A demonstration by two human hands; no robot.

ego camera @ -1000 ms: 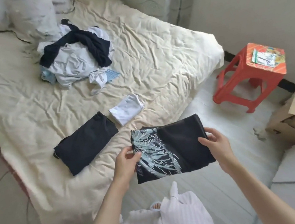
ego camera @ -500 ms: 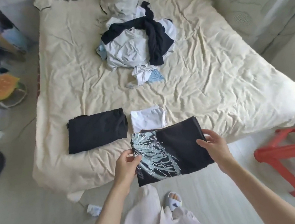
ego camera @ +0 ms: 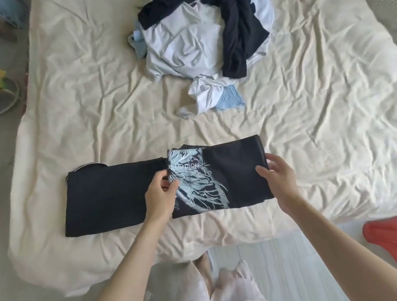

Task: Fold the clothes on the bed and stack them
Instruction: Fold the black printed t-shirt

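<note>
Stacking is the step: we hold the folded printed shirt (ego camera: 217, 177) between our hands, left hand (ego camera: 161, 196) pinching its edge, right hand (ego camera: 276, 177) open at the other. Next we release it squarely, then reach beyond for the unfolded pile (ego camera: 203, 32).

Bed (ego camera: 317, 133): unfolded pile (ego camera: 201, 35), 2 folded blk garments (ego camera: 107, 196).

Folded black printed shirt (ego camera: 231, 171) lies flat beside folded black garment (ego camera: 107, 196).
</note>
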